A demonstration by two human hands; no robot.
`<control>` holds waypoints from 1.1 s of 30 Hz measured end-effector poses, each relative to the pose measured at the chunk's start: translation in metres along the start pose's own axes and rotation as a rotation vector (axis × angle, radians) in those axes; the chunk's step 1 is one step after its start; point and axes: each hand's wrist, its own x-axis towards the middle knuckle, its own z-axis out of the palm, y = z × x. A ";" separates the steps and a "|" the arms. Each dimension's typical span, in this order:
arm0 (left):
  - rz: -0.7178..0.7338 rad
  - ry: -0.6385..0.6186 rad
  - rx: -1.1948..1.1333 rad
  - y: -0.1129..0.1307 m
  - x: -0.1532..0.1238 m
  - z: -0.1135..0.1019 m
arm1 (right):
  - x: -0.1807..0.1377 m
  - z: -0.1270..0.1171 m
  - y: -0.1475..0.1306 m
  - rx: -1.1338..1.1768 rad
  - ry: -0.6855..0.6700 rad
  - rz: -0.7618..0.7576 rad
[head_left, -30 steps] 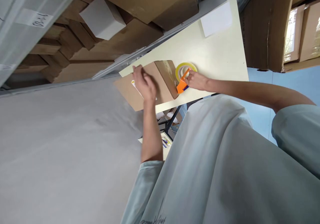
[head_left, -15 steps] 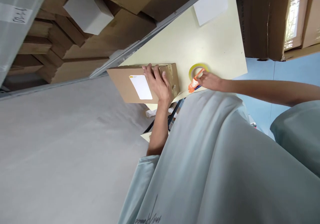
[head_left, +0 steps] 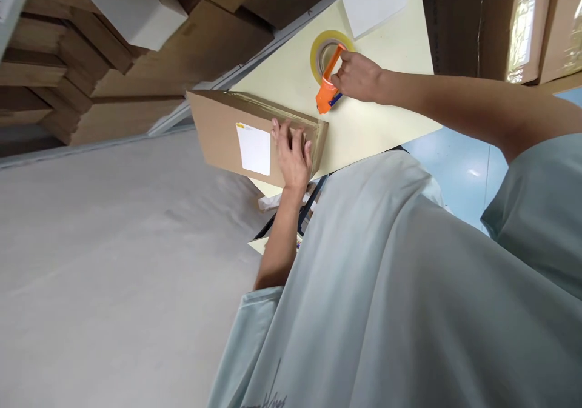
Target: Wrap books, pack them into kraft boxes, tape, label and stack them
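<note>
My left hand [head_left: 293, 158] lies on the side of a brown cardboard box [head_left: 213, 130], near its right end, with the fingers spread. A white label [head_left: 254, 152] is stuck on that side of the box. Shiny tape runs along the box's top edge and right end. My right hand [head_left: 360, 77] is closed around an orange tape dispenser [head_left: 324, 97] carrying a large roll of yellowish tape [head_left: 316, 56]. The dispenser is beyond the box's right end, apart from it, over the cream table.
The cream tabletop [head_left: 377, 117] lies under the box, with a white sheet [head_left: 375, 2] at its far end. A shelf of cardboard boxes [head_left: 136, 83] and a white box [head_left: 139, 8] stands at upper left. Large cartons [head_left: 482, 26] stand at right.
My right hand has moved up and left in view with the tape dispenser, away from my body. The box has turned slightly; my left hand stays on it. The view has shifted a little.
</note>
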 end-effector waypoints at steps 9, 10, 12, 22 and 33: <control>0.262 -0.184 0.290 -0.043 -0.012 -0.008 | -0.017 0.016 -0.004 0.816 0.152 0.082; 0.267 -0.204 0.294 -0.046 -0.014 -0.008 | -0.018 0.015 -0.004 0.822 0.131 0.067; 0.283 -0.245 0.306 -0.051 -0.017 -0.009 | -0.020 0.014 -0.004 0.841 0.099 0.043; 0.397 -0.041 0.347 -0.056 -0.029 0.026 | -0.018 -0.003 0.012 0.900 0.025 -0.045; 0.428 0.027 0.344 -0.049 -0.022 0.041 | -0.007 -0.017 0.046 0.123 -0.069 -0.198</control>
